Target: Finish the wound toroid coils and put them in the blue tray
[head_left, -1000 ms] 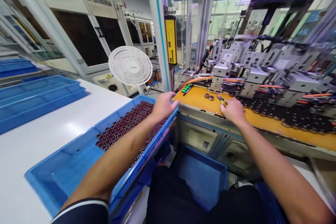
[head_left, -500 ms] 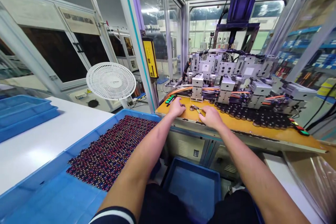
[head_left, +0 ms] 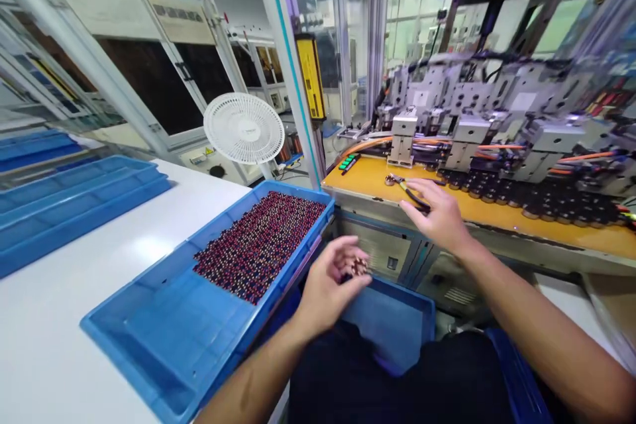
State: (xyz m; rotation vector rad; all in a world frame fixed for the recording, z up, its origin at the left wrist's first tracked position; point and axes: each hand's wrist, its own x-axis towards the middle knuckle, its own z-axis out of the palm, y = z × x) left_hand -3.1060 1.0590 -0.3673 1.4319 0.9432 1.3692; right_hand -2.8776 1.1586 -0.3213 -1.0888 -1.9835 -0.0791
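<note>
My left hand (head_left: pixel 332 281) is held over my lap beside a blue tray (head_left: pixel 163 324). Its fingers curl round a small copper-coloured coil part (head_left: pixel 358 266). The tray carries several rows of small dark red coils (head_left: pixel 261 242). My right hand (head_left: pixel 437 215) lies on the yellow machine table (head_left: pixel 370 179), fingers spread flat over the handles of pliers (head_left: pixel 407 191). A small round part (head_left: pixel 389 179) sits at the pliers' tip.
Behind the yellow table runs a grey machine (head_left: pixel 497 126) with orange hoses and a row of black round fixtures (head_left: pixel 546 202). A white fan (head_left: pixel 243 129) stands by the white bench (head_left: pixel 64 318). Stacked blue trays (head_left: pixel 69 195) lie far left. A blue bin (head_left: pixel 395 318) sits below.
My left hand has come back from the yellow table to my lap with a small coil in it. My right hand's fingers have spread over the pliers. The view swung left.
</note>
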